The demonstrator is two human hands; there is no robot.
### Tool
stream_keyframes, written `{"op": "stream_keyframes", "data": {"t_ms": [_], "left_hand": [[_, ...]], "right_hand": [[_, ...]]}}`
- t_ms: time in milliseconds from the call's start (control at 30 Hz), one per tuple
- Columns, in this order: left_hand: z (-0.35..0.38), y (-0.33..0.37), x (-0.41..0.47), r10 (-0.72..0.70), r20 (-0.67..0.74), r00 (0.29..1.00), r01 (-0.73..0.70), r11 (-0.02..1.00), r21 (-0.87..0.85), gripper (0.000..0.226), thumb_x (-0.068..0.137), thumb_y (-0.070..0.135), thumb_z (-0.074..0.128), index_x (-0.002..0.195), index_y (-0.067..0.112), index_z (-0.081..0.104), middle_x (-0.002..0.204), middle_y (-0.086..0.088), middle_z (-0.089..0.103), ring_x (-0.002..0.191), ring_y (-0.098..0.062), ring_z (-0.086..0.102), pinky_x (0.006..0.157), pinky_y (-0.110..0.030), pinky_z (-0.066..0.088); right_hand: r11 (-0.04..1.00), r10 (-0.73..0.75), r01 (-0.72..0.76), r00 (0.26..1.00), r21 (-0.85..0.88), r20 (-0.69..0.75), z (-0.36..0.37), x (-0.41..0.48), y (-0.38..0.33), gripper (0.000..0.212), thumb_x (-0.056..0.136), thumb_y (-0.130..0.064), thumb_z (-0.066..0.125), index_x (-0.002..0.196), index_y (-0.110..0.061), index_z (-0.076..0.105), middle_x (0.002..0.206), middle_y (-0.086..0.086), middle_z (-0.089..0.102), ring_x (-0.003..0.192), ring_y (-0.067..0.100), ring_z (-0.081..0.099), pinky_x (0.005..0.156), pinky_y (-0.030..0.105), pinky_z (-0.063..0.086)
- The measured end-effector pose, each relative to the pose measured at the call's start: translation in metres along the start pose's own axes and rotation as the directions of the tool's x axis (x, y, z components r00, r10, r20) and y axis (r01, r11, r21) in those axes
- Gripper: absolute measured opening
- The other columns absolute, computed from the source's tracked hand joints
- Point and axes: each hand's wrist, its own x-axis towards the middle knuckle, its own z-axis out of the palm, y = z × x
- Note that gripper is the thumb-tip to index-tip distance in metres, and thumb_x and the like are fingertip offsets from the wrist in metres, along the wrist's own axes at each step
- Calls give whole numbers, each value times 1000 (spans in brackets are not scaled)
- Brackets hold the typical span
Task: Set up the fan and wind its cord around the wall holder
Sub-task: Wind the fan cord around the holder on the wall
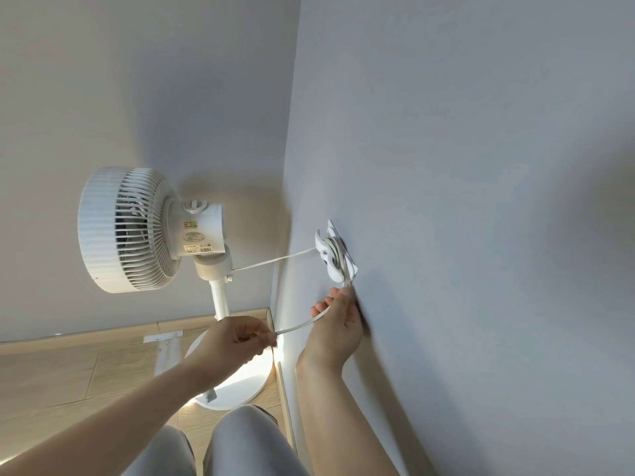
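A white pedestal fan (137,231) stands upright in the room corner on its round base (240,383). Its white flat cord (275,261) runs taut from the fan's neck to a white wall holder (335,252) on the right wall, where several turns are wound. From the holder the cord drops into my right hand (338,324), which pinches it just below the holder, against the wall. The cord then passes left to my left hand (237,338), closed around its loose end in front of the fan's pole.
The two pale walls meet in the corner behind the fan. Wooden floor and skirting (103,333) run along the bottom left. A white strip (165,352) lies on the floor beside the base. My knees in grey trousers (240,441) are low in view.
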Motion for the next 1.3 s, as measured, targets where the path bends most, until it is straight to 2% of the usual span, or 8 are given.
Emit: {"op": "stream_keyframes", "data": {"t_ms": [333, 500, 600, 733, 900, 1033, 1167, 1300], "left_hand": [[-6, -16, 10, -54, -8, 999, 53, 997, -64, 16, 85, 18, 66, 71, 17, 74, 60, 0, 68, 55, -6, 58, 62, -22, 51], [-12, -23, 15, -55, 10, 998, 55, 997, -45, 15, 85, 16, 66, 75, 22, 76, 68, -3, 72, 60, -7, 63, 70, -24, 54], [-15, -31, 15, -95, 33, 995, 96, 995, -13, 19, 85, 12, 64, 75, 21, 77, 70, -2, 73, 65, -9, 66, 69, -17, 53], [-22, -43, 17, -125, 52, 991, 124, 992, 18, 21, 86, 8, 62, 76, 19, 76, 68, -1, 72, 66, -9, 66, 72, -23, 55], [-33, -51, 22, -148, 35, 988, 145, 987, 70, 22, 88, 5, 57, 79, 14, 75, 70, -4, 69, 64, -11, 62, 65, -21, 53], [-38, -55, 22, -153, -7, 988, 153, 983, 102, 20, 90, 10, 57, 79, 14, 73, 65, -2, 67, 58, -9, 59, 57, -17, 49], [-45, -55, 20, -155, -66, 986, 160, 983, 84, 21, 89, 9, 58, 76, 14, 73, 63, -2, 66, 52, -5, 57, 53, -15, 48], [-49, -56, 19, -148, -116, 982, 157, 985, 70, 23, 89, 8, 57, 75, 14, 74, 60, 1, 67, 49, -2, 59, 54, -17, 50]], "right_hand": [[997, -17, 20, 999, -81, 36, 16, 21, 25, 28, 102, -19, 38, 86, -7, 57, 71, 0, 50, 59, 12, 51, 55, 12, 49], [974, -118, 129, 991, -185, 66, 22, 17, 39, 30, 101, -12, 35, 88, -15, 61, 76, -2, 58, 66, 11, 60, 67, 20, 52], [966, -84, 107, 991, -235, 106, 24, 13, 50, 35, 101, -10, 32, 87, -21, 61, 80, 0, 62, 73, 13, 66, 71, 20, 55], [935, -54, 106, 986, -338, 157, 26, 14, 62, 33, 101, -8, 29, 93, -18, 60, 81, 2, 63, 77, 20, 67, 73, 23, 55], [900, -62, 140, 978, -413, 197, 39, 31, 54, 31, 102, -17, 31, 95, -13, 61, 77, 7, 65, 76, 26, 67, 77, 33, 56], [920, 55, 19, 983, -392, 175, 54, 34, 58, 34, 103, -24, 29, 97, -9, 59, 84, 13, 66, 80, 30, 68, 83, 38, 57], [860, 79, 56, 968, -508, 239, 56, 24, 72, 37, 103, -27, 27, 97, -10, 59, 86, 14, 70, 77, 27, 69, 77, 32, 57], [871, 77, 24, 980, -490, 184, 68, 31, 65, 42, 103, -26, 28, 94, -4, 62, 71, 7, 66, 71, 22, 66, 69, 25, 56]]}}
